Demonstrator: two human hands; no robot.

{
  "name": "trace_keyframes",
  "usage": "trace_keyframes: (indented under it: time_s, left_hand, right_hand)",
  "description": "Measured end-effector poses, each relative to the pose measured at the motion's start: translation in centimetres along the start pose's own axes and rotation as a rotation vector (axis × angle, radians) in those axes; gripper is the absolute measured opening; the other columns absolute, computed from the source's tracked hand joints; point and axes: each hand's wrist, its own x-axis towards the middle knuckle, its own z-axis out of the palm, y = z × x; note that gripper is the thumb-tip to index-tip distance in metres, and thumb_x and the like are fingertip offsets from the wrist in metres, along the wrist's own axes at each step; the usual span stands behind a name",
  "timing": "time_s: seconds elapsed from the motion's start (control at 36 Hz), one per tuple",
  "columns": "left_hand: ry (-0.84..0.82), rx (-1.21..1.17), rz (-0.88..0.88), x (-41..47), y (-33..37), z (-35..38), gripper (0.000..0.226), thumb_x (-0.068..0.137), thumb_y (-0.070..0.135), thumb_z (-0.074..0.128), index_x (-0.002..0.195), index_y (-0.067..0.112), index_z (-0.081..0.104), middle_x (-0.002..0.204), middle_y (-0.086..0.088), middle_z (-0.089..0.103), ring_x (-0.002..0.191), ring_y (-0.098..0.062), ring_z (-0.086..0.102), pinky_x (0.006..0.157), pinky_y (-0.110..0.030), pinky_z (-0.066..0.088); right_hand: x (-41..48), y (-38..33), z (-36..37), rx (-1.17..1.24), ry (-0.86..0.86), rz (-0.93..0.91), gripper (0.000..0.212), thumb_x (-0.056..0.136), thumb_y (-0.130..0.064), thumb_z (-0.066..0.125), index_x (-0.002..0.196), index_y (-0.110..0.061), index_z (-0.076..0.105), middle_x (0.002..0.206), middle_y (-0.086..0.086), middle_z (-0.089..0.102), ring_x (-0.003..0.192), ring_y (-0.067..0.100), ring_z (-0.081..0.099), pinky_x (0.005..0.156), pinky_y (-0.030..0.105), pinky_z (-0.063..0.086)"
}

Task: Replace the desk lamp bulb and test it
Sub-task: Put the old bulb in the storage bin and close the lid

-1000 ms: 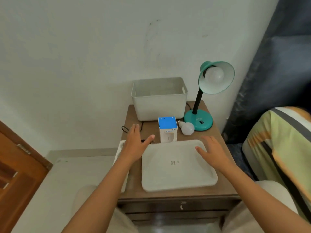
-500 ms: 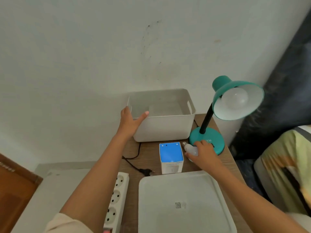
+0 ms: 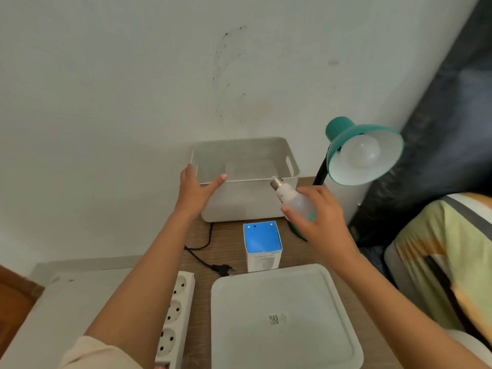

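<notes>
A teal desk lamp stands at the table's back right, a white bulb screwed inside its shade. My right hand holds a loose white bulb in the air, its metal screw base pointing up and left, just in front of the white bin. My left hand rests with spread fingers against the bin's front left corner at the rim. A blue-topped bulb box stands upright in front of the bin. The lamp's base is mostly hidden behind my right hand.
A white tray lid lies at the near edge of the wooden table. A white power strip sits to its left, with the lamp's black plug lying unplugged beside it. Striped bedding is at the right.
My right hand has lifted the loose bulb off the table, up and toward the bin. My left hand stays at the bin's corner. The camera moved closer.
</notes>
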Motion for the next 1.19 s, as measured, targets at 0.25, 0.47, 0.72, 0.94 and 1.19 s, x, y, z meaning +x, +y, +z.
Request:
trace_keyframes:
  time_s: [0.25,0.47,0.72,0.94,1.19]
  left_hand:
    - [-0.011,-0.043,-0.029,0.4,-0.4,-0.4,0.105,0.055,0.074,0.07,0.139,0.02,0.035,0.139,-0.006,0.042,0.126,-0.023,0.043,0.103,-0.046,0.041]
    - [0.026,-0.121,-0.05,1.0,-1.2,0.2,0.11,0.063,0.057,0.078,0.148,0.016,0.021,0.152,-0.003,0.028,0.139,-0.018,0.029,0.113,-0.036,0.028]
    - [0.034,-0.146,-0.038,1.1,-1.3,0.3,0.108,0.066,0.05,0.078,0.149,0.016,0.019,0.153,-0.001,0.025,0.14,-0.015,0.026,0.105,-0.023,0.022]
    - [0.021,-0.149,-0.048,0.8,-1.3,0.3,0.112,0.064,0.055,0.076,0.15,0.017,0.015,0.157,0.0,0.017,0.143,-0.014,0.017,0.112,-0.028,0.018]
    - [0.021,-0.152,-0.067,0.8,-1.2,0.2,0.11,0.066,0.054,0.076,0.15,0.019,0.015,0.157,0.001,0.017,0.143,-0.014,0.017,0.11,-0.027,0.019]
  right_hand:
    - [10.4,-3.3,3.0,0.022,-0.045,-0.121,0.049,0.077,-0.03,0.072,0.119,-0.01,0.057,0.119,0.01,0.051,0.112,0.025,0.048,0.089,0.021,0.032]
    - [16.3,-1.1,7.8,-0.175,-0.342,-0.014,0.055,0.078,-0.031,0.07,0.125,-0.007,0.054,0.126,0.013,0.05,0.115,0.027,0.049,0.084,0.023,0.032]
    - [17.9,-0.4,8.9,-0.187,-0.457,-0.085,0.063,0.075,-0.02,0.074,0.131,-0.009,0.049,0.135,0.012,0.045,0.127,0.027,0.042,0.098,0.024,0.03]
    - [18.1,0.6,8.7,-0.157,-0.251,-0.033,0.041,0.072,-0.008,0.073,0.111,-0.008,0.06,0.117,0.015,0.052,0.106,0.026,0.053,0.077,0.017,0.032]
    - [19.2,0.1,9.3,-0.133,-0.191,0.006,0.04,0.075,-0.007,0.069,0.114,-0.005,0.06,0.12,0.015,0.054,0.109,0.027,0.054,0.075,0.014,0.032]
